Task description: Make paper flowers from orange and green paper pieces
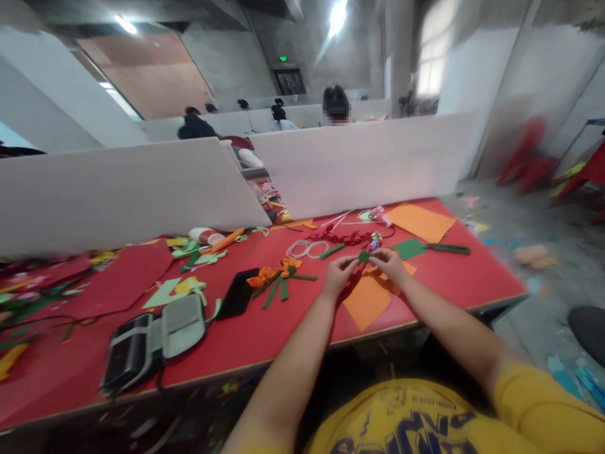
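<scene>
A small green craft-foam piece (363,256) is pinched between my two hands above the red table. My left hand (341,272) grips its left side with closed fingertips. On the other side my right hand (388,262) has its fingers closed on the right edge. Orange sheets (366,302) lie on the table beneath my hands. A larger green sheet (410,249) is just beyond my right hand, with a dark green cutter-like tool (447,248) beside it. Farther left of my hands, orange flowers with green strips (283,271) rest on the table.
An open zip case (182,325) and a black phone-like slab (239,294) occupy the left half of the red table (302,321). A pink glue gun (380,215) lies near the white partition (368,164). Red sheets and scraps cover the far left. People sit beyond the partition.
</scene>
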The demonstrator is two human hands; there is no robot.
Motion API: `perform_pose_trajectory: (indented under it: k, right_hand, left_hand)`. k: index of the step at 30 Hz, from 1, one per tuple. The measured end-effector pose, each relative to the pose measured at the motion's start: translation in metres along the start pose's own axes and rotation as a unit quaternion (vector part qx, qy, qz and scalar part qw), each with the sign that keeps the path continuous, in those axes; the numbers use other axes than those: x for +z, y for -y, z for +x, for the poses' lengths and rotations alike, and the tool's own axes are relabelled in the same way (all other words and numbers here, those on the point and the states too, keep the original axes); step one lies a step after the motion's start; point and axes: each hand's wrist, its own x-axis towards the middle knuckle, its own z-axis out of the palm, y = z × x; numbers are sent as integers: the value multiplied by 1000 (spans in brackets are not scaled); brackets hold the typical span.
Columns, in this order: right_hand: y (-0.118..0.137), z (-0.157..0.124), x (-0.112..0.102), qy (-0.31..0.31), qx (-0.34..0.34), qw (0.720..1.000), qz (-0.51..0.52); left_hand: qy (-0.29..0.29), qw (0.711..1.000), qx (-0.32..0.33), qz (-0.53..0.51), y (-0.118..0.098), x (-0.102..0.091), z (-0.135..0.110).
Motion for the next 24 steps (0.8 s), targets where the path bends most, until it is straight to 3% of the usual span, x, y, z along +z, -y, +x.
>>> perform_pose_trajectory:
  k: [15,24]
  right_hand:
    - [4,-3,-4,20,-9,996,-89]
    - [3,-4,-6,29,-38,990,-130]
  left_hand:
    - [10,1000,8,23,-4,-1,-1]
    - [5,999,13,33,5,0,3]
